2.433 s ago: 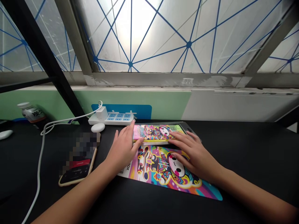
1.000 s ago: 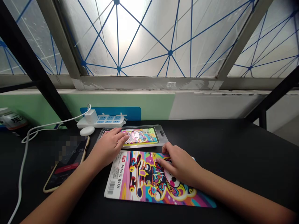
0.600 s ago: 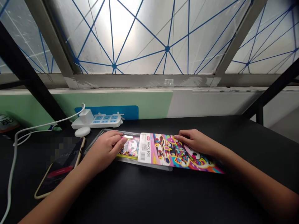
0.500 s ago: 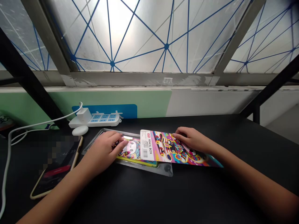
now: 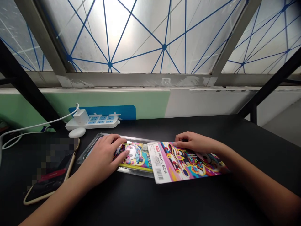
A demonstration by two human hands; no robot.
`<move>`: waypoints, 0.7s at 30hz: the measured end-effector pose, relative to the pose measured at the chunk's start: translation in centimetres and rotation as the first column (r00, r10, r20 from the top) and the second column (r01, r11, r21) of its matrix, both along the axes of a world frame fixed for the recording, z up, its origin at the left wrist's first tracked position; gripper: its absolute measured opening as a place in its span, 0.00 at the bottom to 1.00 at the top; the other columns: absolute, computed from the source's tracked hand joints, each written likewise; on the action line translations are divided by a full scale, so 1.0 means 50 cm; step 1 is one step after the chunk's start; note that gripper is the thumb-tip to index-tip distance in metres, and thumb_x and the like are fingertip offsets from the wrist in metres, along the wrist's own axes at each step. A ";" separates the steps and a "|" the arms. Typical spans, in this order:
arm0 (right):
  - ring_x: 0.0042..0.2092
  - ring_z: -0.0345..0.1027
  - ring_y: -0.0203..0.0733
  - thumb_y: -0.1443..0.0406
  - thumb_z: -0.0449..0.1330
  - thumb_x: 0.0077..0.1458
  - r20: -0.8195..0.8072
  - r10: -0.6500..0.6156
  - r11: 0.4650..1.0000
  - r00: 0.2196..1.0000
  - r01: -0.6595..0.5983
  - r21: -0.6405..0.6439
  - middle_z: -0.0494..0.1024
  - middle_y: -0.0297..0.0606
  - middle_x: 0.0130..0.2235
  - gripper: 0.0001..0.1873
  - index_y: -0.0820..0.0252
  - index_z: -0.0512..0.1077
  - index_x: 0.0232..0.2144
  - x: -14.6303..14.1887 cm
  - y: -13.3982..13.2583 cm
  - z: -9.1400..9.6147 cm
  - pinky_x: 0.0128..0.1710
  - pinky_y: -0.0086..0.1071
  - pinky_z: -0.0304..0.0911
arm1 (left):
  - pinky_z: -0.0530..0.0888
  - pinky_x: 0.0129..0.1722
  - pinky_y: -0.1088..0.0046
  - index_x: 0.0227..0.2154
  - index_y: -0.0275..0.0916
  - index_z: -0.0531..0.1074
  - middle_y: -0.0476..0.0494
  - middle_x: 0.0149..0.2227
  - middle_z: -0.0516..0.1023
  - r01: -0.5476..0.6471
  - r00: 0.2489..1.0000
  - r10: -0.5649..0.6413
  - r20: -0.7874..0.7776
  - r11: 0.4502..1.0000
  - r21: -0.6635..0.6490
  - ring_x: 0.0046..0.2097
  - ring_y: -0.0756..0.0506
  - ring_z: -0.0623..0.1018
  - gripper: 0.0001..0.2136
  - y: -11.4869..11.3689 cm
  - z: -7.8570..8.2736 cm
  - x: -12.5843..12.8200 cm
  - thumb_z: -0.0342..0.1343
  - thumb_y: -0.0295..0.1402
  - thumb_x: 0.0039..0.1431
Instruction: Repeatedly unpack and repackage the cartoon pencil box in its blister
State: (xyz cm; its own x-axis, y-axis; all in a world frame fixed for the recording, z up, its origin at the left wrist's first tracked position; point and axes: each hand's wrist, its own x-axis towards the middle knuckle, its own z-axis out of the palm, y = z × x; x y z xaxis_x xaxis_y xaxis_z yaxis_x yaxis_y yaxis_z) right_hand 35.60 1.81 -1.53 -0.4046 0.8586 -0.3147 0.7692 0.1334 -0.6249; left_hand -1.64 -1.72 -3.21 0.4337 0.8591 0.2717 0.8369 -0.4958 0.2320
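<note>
My left hand [image 5: 104,158] rests on a colourful pencil box [image 5: 136,153] with a cartoon animal face and a yellow edge, its thumb and fingers apart. The pencil box lies in a clear plastic tray [image 5: 138,172] on the black table. My right hand [image 5: 196,142] pinches the far edge of a bright printed card [image 5: 185,164] between thumb and fingers. The card has a white end marked "PENCIL BOX" with a barcode. It covers the right end of the box and tray. My right fingertips behind the card are partly hidden.
A phone [image 5: 50,175] in a pale-edged case lies left of my left forearm. Behind it are a small white oval object [image 5: 77,132] and a white power strip [image 5: 102,121] with a plugged-in charger [image 5: 81,117]. A white cable [image 5: 37,125] runs leftward. The window wall bounds the table's back.
My right hand has moved the card slightly right and toward me, turning it and showing more of the pencil box. My left hand stays on the box. The whole view has shifted slightly.
</note>
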 end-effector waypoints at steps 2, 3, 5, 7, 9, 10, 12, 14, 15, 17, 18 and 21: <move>0.24 0.61 0.35 0.42 0.58 0.55 0.024 0.008 0.997 1.000 -0.006 -0.071 0.71 0.32 0.26 0.25 0.57 0.74 0.30 0.027 0.011 0.005 0.23 0.29 0.55 | 0.67 0.53 0.54 0.51 0.45 0.72 0.39 0.53 0.71 -0.013 1.000 0.012 -0.012 1.000 -0.004 0.53 0.36 0.71 0.18 -0.004 0.001 0.000 0.47 0.47 0.67; 0.25 0.61 0.36 0.41 0.58 0.54 0.037 0.013 0.997 0.999 -0.010 -0.072 0.71 0.32 0.26 0.25 0.57 0.74 0.29 0.037 0.015 0.007 0.23 0.29 0.54 | 0.67 0.52 0.54 0.51 0.45 0.72 0.39 0.53 0.71 -0.018 1.000 0.018 -0.017 1.000 -0.005 0.53 0.36 0.71 0.18 -0.005 0.002 0.001 0.47 0.47 0.67; 0.27 0.62 0.37 0.42 0.58 0.54 0.056 0.021 0.999 0.998 -0.019 -0.042 0.72 0.33 0.27 0.25 0.57 0.75 0.29 0.048 0.020 0.012 0.25 0.30 0.55 | 0.67 0.52 0.54 0.51 0.45 0.72 0.39 0.53 0.71 -0.028 0.999 0.028 -0.024 1.000 -0.003 0.52 0.36 0.71 0.18 -0.008 0.004 0.001 0.47 0.48 0.67; 0.30 0.65 0.39 0.41 0.58 0.54 0.058 0.017 1.000 0.998 -0.017 -0.006 0.74 0.34 0.29 0.25 0.57 0.75 0.31 0.046 0.019 0.017 0.27 0.30 0.57 | 0.67 0.52 0.53 0.51 0.45 0.72 0.40 0.52 0.71 -0.034 0.999 0.034 -0.032 0.999 0.008 0.52 0.36 0.71 0.18 -0.010 0.004 0.001 0.47 0.48 0.67; 0.34 0.68 0.42 0.42 0.58 0.55 0.031 -0.001 0.999 1.000 0.000 0.054 0.76 0.36 0.34 0.25 0.56 0.75 0.37 0.031 0.011 0.019 0.31 0.31 0.60 | 0.67 0.52 0.53 0.50 0.45 0.72 0.40 0.52 0.71 -0.040 0.998 0.041 -0.041 0.999 0.021 0.51 0.36 0.72 0.18 -0.012 0.003 0.002 0.47 0.47 0.67; 0.35 0.69 0.43 0.42 0.58 0.56 0.005 -0.013 0.996 1.000 0.013 0.087 0.77 0.37 0.35 0.25 0.56 0.75 0.39 0.018 0.005 0.018 0.33 0.32 0.62 | 0.67 0.51 0.54 0.50 0.45 0.72 0.40 0.51 0.72 -0.048 0.998 0.049 -0.046 0.998 0.029 0.51 0.36 0.72 0.17 -0.013 0.003 0.003 0.48 0.47 0.66; 0.36 0.69 0.43 0.43 0.55 0.59 -0.044 -0.045 0.990 0.998 0.051 0.132 0.77 0.38 0.36 0.24 0.56 0.74 0.41 -0.015 -0.009 0.010 0.34 0.32 0.62 | 0.67 0.50 0.54 0.50 0.45 0.72 0.40 0.51 0.72 -0.067 0.996 0.070 -0.052 0.997 0.044 0.49 0.36 0.72 0.17 -0.015 0.001 0.006 0.48 0.47 0.66; 0.35 0.69 0.42 0.44 0.52 0.61 -0.071 -0.080 0.983 0.994 0.090 0.157 0.77 0.37 0.35 0.23 0.56 0.73 0.37 -0.050 -0.022 -0.004 0.32 0.32 0.61 | 0.68 0.50 0.55 0.50 0.45 0.72 0.40 0.51 0.72 -0.080 0.995 0.083 -0.056 0.995 0.054 0.49 0.36 0.72 0.17 -0.016 -0.001 0.008 0.48 0.46 0.66; 0.34 0.68 0.42 0.44 0.51 0.62 -0.072 -0.092 0.980 0.993 0.103 0.168 0.77 0.36 0.33 0.24 0.56 0.72 0.35 -0.065 -0.027 -0.011 0.31 0.32 0.60 | 0.67 0.50 0.55 0.50 0.45 0.72 0.40 0.51 0.72 -0.080 0.995 0.084 -0.057 0.995 0.055 0.49 0.36 0.72 0.17 -0.016 -0.002 0.008 0.48 0.46 0.66; 0.33 0.68 0.42 0.43 0.50 0.62 -0.058 -0.102 0.975 0.993 0.111 0.193 0.77 0.35 0.32 0.25 0.56 0.71 0.30 -0.081 -0.031 -0.023 0.30 0.32 0.59 | 0.67 0.50 0.54 0.50 0.45 0.71 0.40 0.51 0.71 -0.074 0.995 0.077 -0.061 0.996 0.050 0.49 0.36 0.72 0.17 -0.015 -0.004 0.007 0.48 0.47 0.66; 0.33 0.68 0.42 0.43 0.50 0.62 -0.050 -0.102 0.973 0.993 0.110 0.205 0.77 0.34 0.31 0.26 0.56 0.71 0.29 -0.082 -0.030 -0.027 0.30 0.32 0.58 | 0.67 0.51 0.54 0.50 0.45 0.71 0.40 0.51 0.71 -0.069 0.995 0.071 -0.063 0.997 0.046 0.50 0.36 0.72 0.17 -0.014 -0.004 0.005 0.48 0.47 0.66; 0.32 0.68 0.42 0.43 0.52 0.60 -0.026 -0.131 0.969 0.991 0.134 0.207 0.77 0.34 0.30 0.26 0.56 0.72 0.27 -0.064 -0.017 -0.029 0.29 0.32 0.58 | 0.66 0.52 0.53 0.51 0.45 0.71 0.39 0.52 0.71 -0.048 0.997 0.049 -0.067 0.998 0.029 0.51 0.36 0.71 0.18 -0.011 -0.005 0.001 0.46 0.47 0.67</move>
State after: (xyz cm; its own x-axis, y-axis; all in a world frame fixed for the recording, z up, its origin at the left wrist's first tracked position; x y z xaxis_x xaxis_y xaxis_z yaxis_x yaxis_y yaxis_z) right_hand 32.41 0.94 -2.97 -0.2855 0.9509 -0.1194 0.7812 0.1587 -0.6038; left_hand -1.59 -2.28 -3.48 0.4098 0.8722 0.2669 0.8734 -0.4596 0.1608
